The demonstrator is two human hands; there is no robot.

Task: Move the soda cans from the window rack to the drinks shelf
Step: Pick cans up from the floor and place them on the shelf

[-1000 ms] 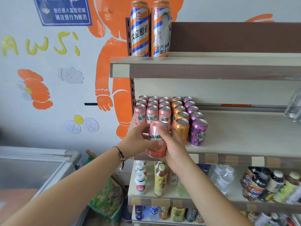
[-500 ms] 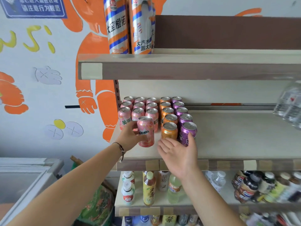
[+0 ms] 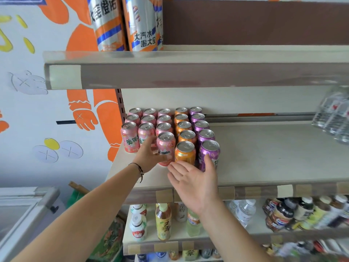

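Observation:
A pink Mirinda soda can [image 3: 167, 143] stands upright on the beige drinks shelf [image 3: 264, 157], at the front of the right pink row. My left hand [image 3: 149, 159] grips it from the left, fingers wrapped across its lower front. Beside it stand rows of pink cans [image 3: 146, 129], orange cans [image 3: 185, 152] and purple cans [image 3: 210, 150]. My right hand [image 3: 194, 180] is held flat with straight fingers just in front of the orange and purple cans. Its thumb overlaps the front purple can.
Tall orange-and-blue cans [image 3: 109, 25] stand on the top shelf. Bottled drinks [image 3: 163, 222] fill the shelf below, and packed water bottles [image 3: 334, 118] hang in at the right. A chest freezer [image 3: 22, 210] stands at lower left. The shelf's right part is bare.
The pink can went from both hands in front of the shelf onto the shelf's front row. My right hand let go and dropped, flat, in front of the orange and purple cans.

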